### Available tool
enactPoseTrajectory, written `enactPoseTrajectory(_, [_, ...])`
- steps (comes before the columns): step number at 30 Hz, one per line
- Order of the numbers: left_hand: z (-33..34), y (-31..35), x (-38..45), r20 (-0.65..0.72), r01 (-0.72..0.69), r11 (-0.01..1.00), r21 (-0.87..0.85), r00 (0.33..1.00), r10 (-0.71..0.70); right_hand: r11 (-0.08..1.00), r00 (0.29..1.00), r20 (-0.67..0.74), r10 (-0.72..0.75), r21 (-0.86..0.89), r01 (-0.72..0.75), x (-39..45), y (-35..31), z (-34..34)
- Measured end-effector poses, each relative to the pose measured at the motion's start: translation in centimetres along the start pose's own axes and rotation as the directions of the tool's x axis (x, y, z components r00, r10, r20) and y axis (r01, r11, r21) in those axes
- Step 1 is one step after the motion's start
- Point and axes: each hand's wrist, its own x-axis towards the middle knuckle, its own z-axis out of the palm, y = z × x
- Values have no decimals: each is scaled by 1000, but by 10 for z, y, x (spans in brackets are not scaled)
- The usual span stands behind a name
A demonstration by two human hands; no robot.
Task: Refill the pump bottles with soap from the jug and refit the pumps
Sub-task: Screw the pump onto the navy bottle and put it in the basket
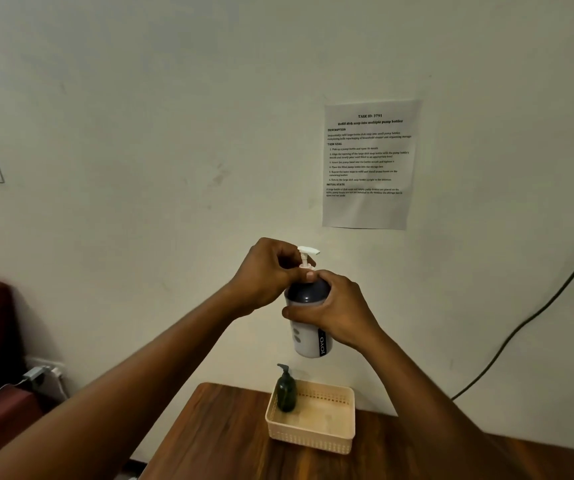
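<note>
**Both hands on the pump bottle, held up against the wall**

I hold the grey pump bottle (pixel 308 317) in the air in front of me, well above the worktop (pixel 216 438), with both arms stretched forward and meeting in the middle of the view. My right hand (pixel 336 311) is wrapped around the bottle's upper body, fingers curled across its front and thumb up near the dark shoulder, so the bottle hangs upright in its grip. My left hand (pixel 268 273) comes in from the other side, bent at the wrist, its fingers curled in and pinching the base of the white pump (pixel 306 258) at the bottle's neck. The pump's nozzle sticks out above my fingers, pointing right.

My fingers cover the collar, so I cannot tell how far the pump is seated or screwed down. The middle of the bottle is hidden behind my right hand; only the dark top and the pale lower part with a vertical label show.

Below, a cream basket (pixel 313 438) sits on the worktop near the wall, and a small dark green pump bottle (pixel 286 393) stands upright in its back left corner, pump fitted. The worktop's near part is cut off by the frame's lower edge and by my forearms. A printed task sheet (pixel 368 164) is stuck to the wall above right; its smaller print is hard to read. A black cable (pixel 535 313) runs down the wall at right.
</note>
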Motion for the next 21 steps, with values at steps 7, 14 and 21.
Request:
enactPoseTrajectory(7, [7, -5, -2, -8, -22, 996, -91, 1000, 21, 1000, 1000, 0, 10, 22, -10, 0, 3, -1])
enactPoseTrajectory(14, [3, -20, 5, -107, -84, 990, 113, 990, 97, 999, 999, 7, 42, 22, -42, 5, 12, -8])
enactPoseTrajectory(21, [4, -61, 1, -62, -16, 938, 347, 997, 40, 994, 995, 8, 101, 38, -102, 13, 44, -1])
